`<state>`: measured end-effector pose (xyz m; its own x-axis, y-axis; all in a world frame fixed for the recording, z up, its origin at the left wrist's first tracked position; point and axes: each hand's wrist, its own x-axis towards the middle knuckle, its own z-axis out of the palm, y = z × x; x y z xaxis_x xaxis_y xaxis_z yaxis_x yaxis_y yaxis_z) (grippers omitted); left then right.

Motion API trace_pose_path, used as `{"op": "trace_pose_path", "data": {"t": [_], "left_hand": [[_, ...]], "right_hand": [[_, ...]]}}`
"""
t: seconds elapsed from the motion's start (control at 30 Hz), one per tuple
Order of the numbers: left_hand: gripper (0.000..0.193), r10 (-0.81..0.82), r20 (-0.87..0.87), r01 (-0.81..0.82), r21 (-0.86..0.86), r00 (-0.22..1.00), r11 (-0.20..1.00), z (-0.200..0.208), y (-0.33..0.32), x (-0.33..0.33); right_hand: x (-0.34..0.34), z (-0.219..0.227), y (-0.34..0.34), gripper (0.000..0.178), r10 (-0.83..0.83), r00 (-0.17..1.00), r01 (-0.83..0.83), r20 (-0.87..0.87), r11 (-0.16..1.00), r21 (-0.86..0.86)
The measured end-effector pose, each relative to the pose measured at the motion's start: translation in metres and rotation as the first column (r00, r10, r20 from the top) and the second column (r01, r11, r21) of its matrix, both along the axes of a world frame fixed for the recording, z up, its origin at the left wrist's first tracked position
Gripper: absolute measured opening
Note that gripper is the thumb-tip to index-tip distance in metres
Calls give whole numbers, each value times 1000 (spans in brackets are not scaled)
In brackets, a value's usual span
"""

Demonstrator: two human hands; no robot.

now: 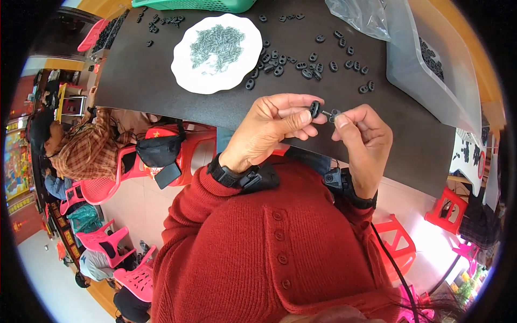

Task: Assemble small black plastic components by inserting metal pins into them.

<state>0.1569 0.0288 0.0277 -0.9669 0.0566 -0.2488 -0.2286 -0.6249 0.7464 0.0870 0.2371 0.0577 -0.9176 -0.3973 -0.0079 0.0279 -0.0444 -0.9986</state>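
Above the near edge of the dark table, my left hand (258,126) pinches a black oval cord lock (315,109) between thumb and fingers. Facing it, my right hand (366,132) grips a small dark cord lock insert (334,115) at the fingertips. A thin metal spring (326,113) spans the short gap between the two pieces. Beyond my hands, a white scalloped plate (186,81) carries a heap of small springs (218,46). Loose black cord lock bodies (307,73) lie scattered to the plate's right, most showing two holes.
A translucent plastic bin (425,102) with black parts stands at the right, a clear bag (358,16) beside it. At the far edge sits a green basket (194,4). To the left is a person in a plaid shirt (89,151); a red stool (396,242) stands behind my right arm.
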Motion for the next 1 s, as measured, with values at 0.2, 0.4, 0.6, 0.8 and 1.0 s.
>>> {"op": "trace_pose_path", "data": {"t": [0.2, 0.4, 0.6, 0.8, 1.0], "left_hand": [[38, 6, 1, -6, -73, 1000, 997, 4, 2, 0], [34, 60, -46, -67, -170, 997, 983, 3, 4, 0], [35, 84, -61, -96, -221, 995, 971, 4, 4, 2], [35, 79, -82, -99, -268, 993, 958, 6, 5, 2], [35, 83, -85, -104, -270, 993, 957, 5, 5, 3]], "right_hand": [[1, -1, 1, 11, 8, 1000, -8, -25, 1000, 15], [1, -3, 3, 12, 16, 999, -15, -37, 999, 47], [3, -1, 1, 12, 10, 998, -7, -58, 998, 58], [4, -1, 1, 12, -14, 998, 18, -60, 998, 68], [6, -1, 1, 12, 1, 998, 3, -62, 998, 63]]}}
